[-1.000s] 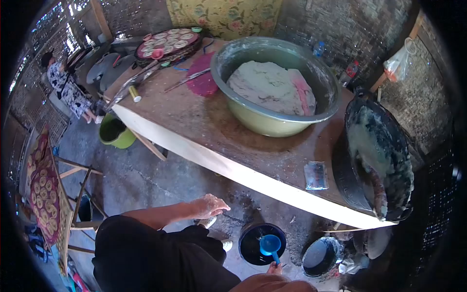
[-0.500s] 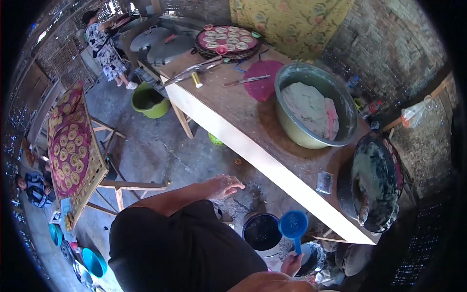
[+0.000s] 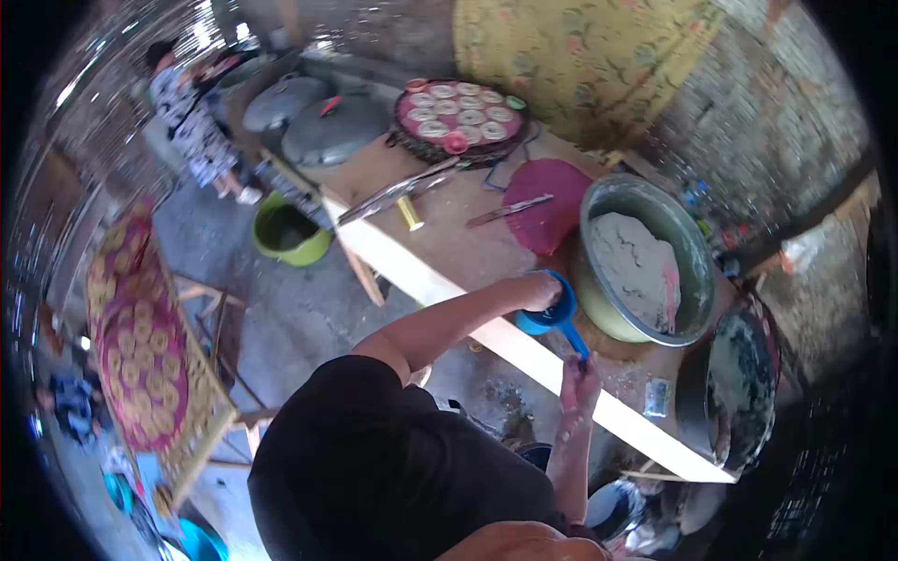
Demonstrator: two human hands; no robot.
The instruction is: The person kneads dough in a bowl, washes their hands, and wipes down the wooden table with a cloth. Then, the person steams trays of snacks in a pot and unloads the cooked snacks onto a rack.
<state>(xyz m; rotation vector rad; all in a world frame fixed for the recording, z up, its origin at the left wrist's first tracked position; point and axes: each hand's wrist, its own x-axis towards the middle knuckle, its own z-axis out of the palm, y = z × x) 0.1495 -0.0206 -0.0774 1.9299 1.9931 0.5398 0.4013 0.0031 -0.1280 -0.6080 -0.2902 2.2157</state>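
Note:
My right hand (image 3: 581, 381) grips the handle of a blue plastic dipper (image 3: 565, 324), holding it over the edge of the wooden table (image 3: 449, 257). My left hand (image 3: 539, 292) reaches into the dipper's bowl from the left. Its fingers are down inside the bowl and hidden, and so is whatever the dipper contains. Just right of the dipper stands a large green-grey basin (image 3: 599, 297) with a pale mass of dough or flour (image 3: 631, 262) in it, pink along one side.
Farther along the table lie a pink round sheet (image 3: 545, 201), sticks (image 3: 402, 192) and a tray of ring-shaped pieces (image 3: 461, 112). A blackened pan (image 3: 739, 383) stands at the right end. Left, a slanted rack (image 3: 140, 360) bears more pieces. Another person (image 3: 192, 122) stands at the back.
My right hand has lifted the dipper from beside the floor buckets to the table edge. My left hand has moved forward and right into its bowl. The view has shifted.

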